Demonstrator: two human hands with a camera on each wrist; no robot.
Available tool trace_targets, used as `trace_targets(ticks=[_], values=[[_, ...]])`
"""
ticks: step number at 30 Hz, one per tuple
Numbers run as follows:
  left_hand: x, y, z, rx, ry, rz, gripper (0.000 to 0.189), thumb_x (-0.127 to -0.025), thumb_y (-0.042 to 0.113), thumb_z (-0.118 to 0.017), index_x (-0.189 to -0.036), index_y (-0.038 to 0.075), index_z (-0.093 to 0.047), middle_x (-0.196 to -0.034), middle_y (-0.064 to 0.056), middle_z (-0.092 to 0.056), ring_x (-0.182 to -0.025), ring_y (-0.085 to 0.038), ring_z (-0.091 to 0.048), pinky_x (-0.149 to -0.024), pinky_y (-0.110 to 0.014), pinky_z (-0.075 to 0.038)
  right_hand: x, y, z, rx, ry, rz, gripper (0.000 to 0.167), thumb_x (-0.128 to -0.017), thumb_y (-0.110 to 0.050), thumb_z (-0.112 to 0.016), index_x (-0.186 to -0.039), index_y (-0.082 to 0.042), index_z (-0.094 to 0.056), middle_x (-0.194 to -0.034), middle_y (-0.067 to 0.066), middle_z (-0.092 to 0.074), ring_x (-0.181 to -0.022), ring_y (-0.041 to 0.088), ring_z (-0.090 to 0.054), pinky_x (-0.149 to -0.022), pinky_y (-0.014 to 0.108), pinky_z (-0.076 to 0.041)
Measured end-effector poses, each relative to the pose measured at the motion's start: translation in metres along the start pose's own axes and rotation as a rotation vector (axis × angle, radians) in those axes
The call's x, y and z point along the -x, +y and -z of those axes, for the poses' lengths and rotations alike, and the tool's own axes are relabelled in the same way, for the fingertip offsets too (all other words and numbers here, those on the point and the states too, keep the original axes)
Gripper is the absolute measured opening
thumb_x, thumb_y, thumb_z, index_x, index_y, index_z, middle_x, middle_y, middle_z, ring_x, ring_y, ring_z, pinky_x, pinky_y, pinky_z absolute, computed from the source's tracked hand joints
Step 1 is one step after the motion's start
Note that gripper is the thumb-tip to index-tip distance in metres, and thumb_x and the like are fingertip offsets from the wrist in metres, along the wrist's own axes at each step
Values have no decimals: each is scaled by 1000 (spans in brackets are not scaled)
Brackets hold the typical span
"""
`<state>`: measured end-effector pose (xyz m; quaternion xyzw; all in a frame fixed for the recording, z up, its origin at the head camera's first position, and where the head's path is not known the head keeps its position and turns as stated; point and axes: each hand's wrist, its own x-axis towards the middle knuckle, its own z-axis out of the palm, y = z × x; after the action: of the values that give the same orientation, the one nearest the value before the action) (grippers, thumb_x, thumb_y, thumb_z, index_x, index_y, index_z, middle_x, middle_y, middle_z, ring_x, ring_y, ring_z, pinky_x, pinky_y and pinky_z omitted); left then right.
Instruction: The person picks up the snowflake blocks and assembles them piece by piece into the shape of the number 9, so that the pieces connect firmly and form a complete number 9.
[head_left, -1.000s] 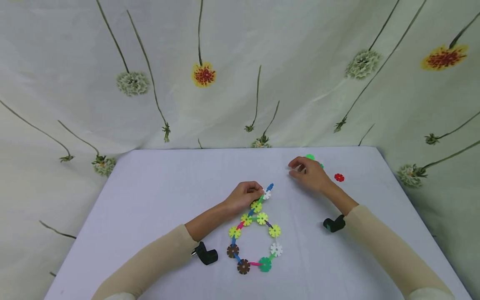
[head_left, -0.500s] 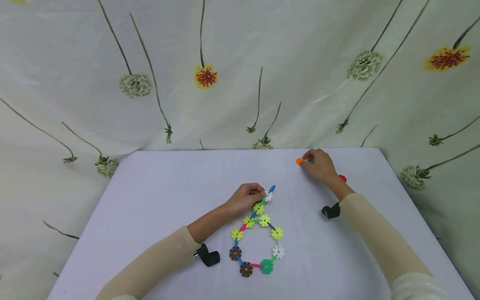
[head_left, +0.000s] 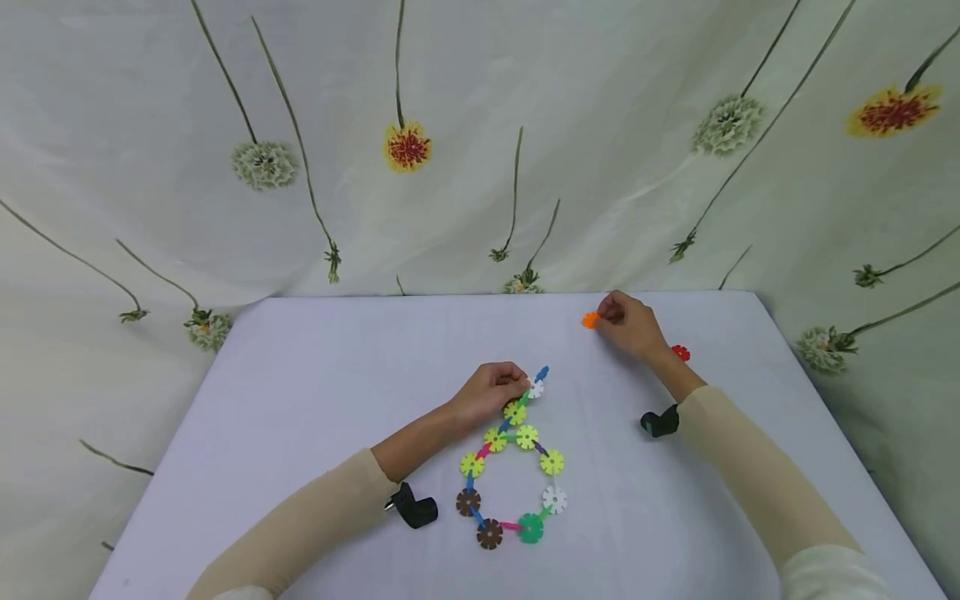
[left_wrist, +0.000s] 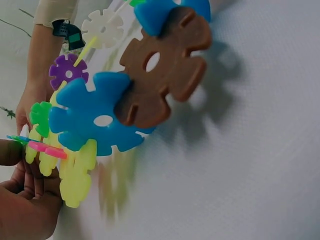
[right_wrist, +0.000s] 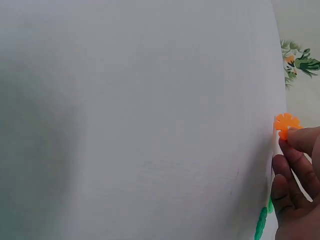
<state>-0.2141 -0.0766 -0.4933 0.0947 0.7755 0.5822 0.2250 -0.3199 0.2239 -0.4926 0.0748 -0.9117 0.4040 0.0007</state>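
Note:
A chain of notched plastic snowflake discs lies mid-table, a closed ring with a tail toward the back. Ring pieces include a green disc [head_left: 531, 528] and a brown disc [head_left: 490, 534]; yellow, white, blue and pink ones also show. My left hand [head_left: 491, 390] pinches the tail by its white disc [head_left: 536, 389], below the blue end disc [head_left: 542, 374]. In the left wrist view, a brown disc [left_wrist: 170, 65] and a blue disc [left_wrist: 92, 117] are close up. Near the back edge, my right hand [head_left: 633, 327] pinches an orange disc [head_left: 589, 321] between thumb and finger.
A red disc [head_left: 681, 352] lies right of the right forearm. Green discs [right_wrist: 261, 224] lie under the right hand in its wrist view. Black cameras [head_left: 415, 510] sit at both wrists. A flowered cloth [head_left: 450, 208] hangs behind the white table [head_left: 337, 350].
My right hand has moved to the back edge, and an orange disc now shows in its pinch. The left hand keeps its hold on the chain's tail.

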Motion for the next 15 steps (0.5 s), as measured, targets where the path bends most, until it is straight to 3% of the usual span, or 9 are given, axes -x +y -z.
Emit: trace_targets(ticks=[8,15], values=[[-1,1,-1,22,-2,19,23,-111,21,-59,-118,1,-69,-100,-3,-66,-90,-14,-57,-82,-24,-48,23,-7,-5,-119,-48,-25,24,-103,-19,-71,-123,-8,-72,-115,18,-76,-99,26,-69,-82,24,-55],[-2,1,1,1,10,35,24,-111,22,-58,-119,2,-69,-102,-3,-67,-91,-14,-58,-83,-23,-49,46,-31,-21,-313,-165,-127,28,-102,-23,-73,-123,-4,-74,-105,9,-80,-88,19,-71,-77,22,-58]])
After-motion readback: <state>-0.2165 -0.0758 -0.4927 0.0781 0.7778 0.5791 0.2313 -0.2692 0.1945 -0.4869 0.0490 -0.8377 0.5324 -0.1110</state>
